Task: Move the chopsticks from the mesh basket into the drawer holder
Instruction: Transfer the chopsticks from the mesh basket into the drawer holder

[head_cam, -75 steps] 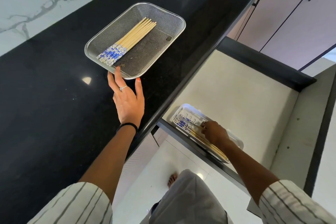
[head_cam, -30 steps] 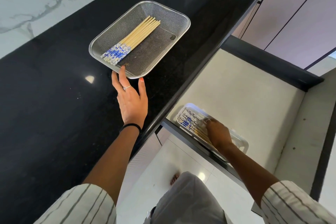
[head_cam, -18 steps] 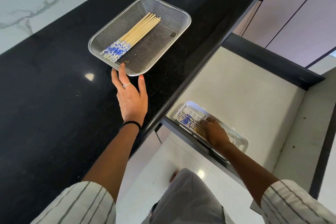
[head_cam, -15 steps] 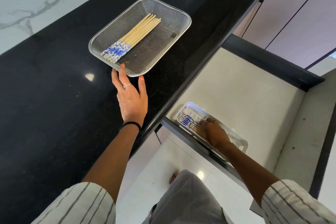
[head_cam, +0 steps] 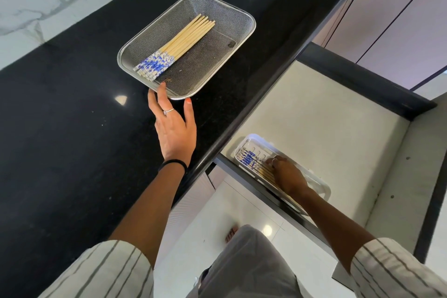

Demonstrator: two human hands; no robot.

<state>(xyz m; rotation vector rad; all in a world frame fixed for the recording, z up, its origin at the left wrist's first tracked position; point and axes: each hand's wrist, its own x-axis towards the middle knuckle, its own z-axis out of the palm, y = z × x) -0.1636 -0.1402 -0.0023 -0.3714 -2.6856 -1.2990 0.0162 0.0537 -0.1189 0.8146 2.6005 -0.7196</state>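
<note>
I see the mesh basket on the black desk, with a bundle of chopsticks lying in it, patterned ends toward 7 o'clock. My left hand is spread and released, fingertips touching the basket's near rim. At 4 o'clock from the basket, the open drawer carries the white holder, where more chopsticks lie. My right hand rests on those; I cannot tell whether it grasps them.

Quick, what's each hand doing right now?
Left hand: open, fingertips at the mesh basket rim.
Right hand: resting on chopsticks in the drawer holder; grip cannot be told.
</note>
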